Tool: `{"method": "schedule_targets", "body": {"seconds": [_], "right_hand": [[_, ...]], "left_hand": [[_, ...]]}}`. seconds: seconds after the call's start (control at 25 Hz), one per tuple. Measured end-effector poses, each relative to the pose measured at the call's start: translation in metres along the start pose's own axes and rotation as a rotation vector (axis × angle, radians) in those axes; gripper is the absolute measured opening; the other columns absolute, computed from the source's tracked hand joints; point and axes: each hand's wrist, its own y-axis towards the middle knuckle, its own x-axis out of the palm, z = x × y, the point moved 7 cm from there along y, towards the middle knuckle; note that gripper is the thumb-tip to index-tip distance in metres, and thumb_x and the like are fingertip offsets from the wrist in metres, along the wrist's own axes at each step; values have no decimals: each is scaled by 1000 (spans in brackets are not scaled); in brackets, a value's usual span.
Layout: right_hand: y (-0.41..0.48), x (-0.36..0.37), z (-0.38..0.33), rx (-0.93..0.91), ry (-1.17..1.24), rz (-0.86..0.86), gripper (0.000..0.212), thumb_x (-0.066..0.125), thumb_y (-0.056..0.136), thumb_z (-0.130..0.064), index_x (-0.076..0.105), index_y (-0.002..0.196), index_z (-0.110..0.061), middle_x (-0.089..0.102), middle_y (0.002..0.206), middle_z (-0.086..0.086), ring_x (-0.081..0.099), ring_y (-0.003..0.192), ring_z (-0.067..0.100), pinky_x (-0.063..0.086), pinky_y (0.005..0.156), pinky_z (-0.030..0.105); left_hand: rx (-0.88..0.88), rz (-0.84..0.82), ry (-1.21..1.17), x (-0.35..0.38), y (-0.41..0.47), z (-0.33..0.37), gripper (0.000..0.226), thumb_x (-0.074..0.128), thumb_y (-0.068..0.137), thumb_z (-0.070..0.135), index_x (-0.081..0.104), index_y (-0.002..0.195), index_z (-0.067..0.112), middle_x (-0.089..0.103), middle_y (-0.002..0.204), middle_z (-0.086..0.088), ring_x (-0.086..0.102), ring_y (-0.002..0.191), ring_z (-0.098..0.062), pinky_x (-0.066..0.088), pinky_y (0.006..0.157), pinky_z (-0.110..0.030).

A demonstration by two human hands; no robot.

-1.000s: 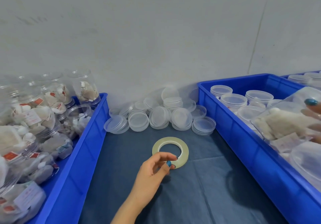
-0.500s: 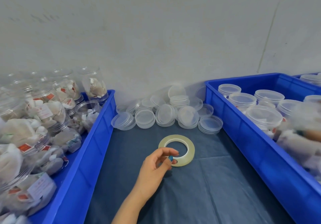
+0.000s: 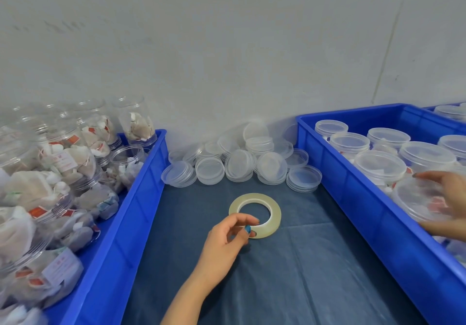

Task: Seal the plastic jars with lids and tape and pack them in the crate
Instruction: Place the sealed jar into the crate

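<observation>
A roll of clear tape [image 3: 274,208] lies flat on the dark blue cloth. My left hand [image 3: 224,239] pinches its near edge between thumb and index finger. At the right, my right hand [image 3: 451,198] has fingers and thumb spread round a lidded plastic jar [image 3: 416,198], which lies tilted in the right blue crate [image 3: 365,213] among several upright lidded jars [image 3: 378,163]. Unlidded jars [image 3: 63,163] filled with tea bags are piled in the left blue crate [image 3: 131,211].
A pile of clear round lids [image 3: 242,163] sits against the grey wall between the two crates. The dark blue cloth [image 3: 302,274] covers the table between them. A further blue crate [image 3: 451,109] shows at the far right edge.
My right hand has carried the lidded jar down from above the right crate's rim into the crate. My left hand has stayed at the tape roll. The view has shifted a little.
</observation>
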Motion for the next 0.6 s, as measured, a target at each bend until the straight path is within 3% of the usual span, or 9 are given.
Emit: {"method": "schedule_targets", "body": {"seconds": [0.08,0.2,0.28,0.36,0.44,0.48,0.52,0.6], "right_hand": [[24,-21,7,97,-109,121,108,98,39,-33,34,124,-46,40,113,-14,43,106,10,46,98,46],[30,-7,17,47,-288,139,113,85,42,-60,25,136,-39,43,123,1,46,119,30,44,102,55],[40,-7,14,32,-365,36,113,70,42,-75,16,136,-45,40,133,4,40,126,31,40,107,54],[51,-12,5,84,-532,-119,110,61,45,-79,7,137,-50,25,135,-7,27,132,24,32,113,45],[56,-12,1,153,-515,-206,116,75,56,-65,7,147,-39,20,135,-9,21,136,22,27,114,42],[59,-13,-4,140,-456,-165,117,83,61,-53,12,151,-30,23,142,-2,23,137,26,27,114,44],[62,-14,-10,118,-391,-135,118,90,61,-38,18,152,-22,28,147,7,28,136,29,27,114,48],[55,-16,-25,143,-165,-58,116,98,49,-16,33,145,-25,37,142,17,40,127,24,31,112,54]], "left_hand": [[-10,-3,13,1,-1,0,31,52,97,4,69,102,30,69,107,16,67,102,-9,53,92,-29],[10,-1,68,3,-6,4,31,53,97,6,68,100,32,69,106,19,65,101,-8,52,90,-25],[37,5,112,1,-10,7,32,54,97,9,68,97,37,68,106,21,64,101,-6,50,86,-18],[64,23,149,-4,-17,8,32,55,97,12,67,96,41,67,106,23,63,97,-3,47,79,-12],[75,59,206,-14,-26,8,32,56,96,14,66,97,44,65,107,27,61,95,0,46,77,-10],[82,90,274,-20,-32,11,31,57,95,15,65,99,45,63,107,31,59,99,3,44,79,-10],[103,137,384,-28,-36,17,30,58,93,16,64,102,44,61,106,34,55,105,6,41,83,-9],[208,299,674,-55,-41,40,29,61,90,16,63,108,38,56,107,33,48,110,6,36,89,-12]]}}
